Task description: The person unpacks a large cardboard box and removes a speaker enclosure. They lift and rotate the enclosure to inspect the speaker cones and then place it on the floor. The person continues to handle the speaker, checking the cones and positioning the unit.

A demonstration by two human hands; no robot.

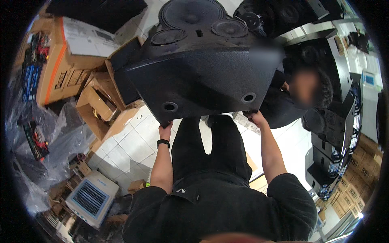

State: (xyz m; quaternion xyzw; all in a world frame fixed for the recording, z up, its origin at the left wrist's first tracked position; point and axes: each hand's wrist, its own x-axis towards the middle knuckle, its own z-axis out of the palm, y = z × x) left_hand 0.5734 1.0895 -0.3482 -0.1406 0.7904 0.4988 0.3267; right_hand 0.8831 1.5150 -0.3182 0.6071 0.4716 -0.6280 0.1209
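A large black speaker cabinet (pixel 202 83) with two round ports in its near face spans the space before me. Round speaker cones (pixel 192 16) show on its far side. My left hand (pixel 165 128), with a black band on the wrist, is closed on the cabinet's near left corner. At the near right corner my right hand (pixel 256 118) is closed on the lower edge. The fingertips of both hands are partly hidden by the cabinet. Close by on the right, a person (pixel 279 103) in dark clothes is beside the cabinet; their hands are mostly hidden.
Cardboard boxes (pixel 67 67) and an opened carton (pixel 95 105) stand at the left, with crumpled clear plastic (pixel 65 141) nearby. A white air cooler (pixel 92 198) sits lower left. More black speakers (pixel 328 125) line the right, before stacked cartons (pixel 352 182). White tiles (pixel 133 146) cover the floor.
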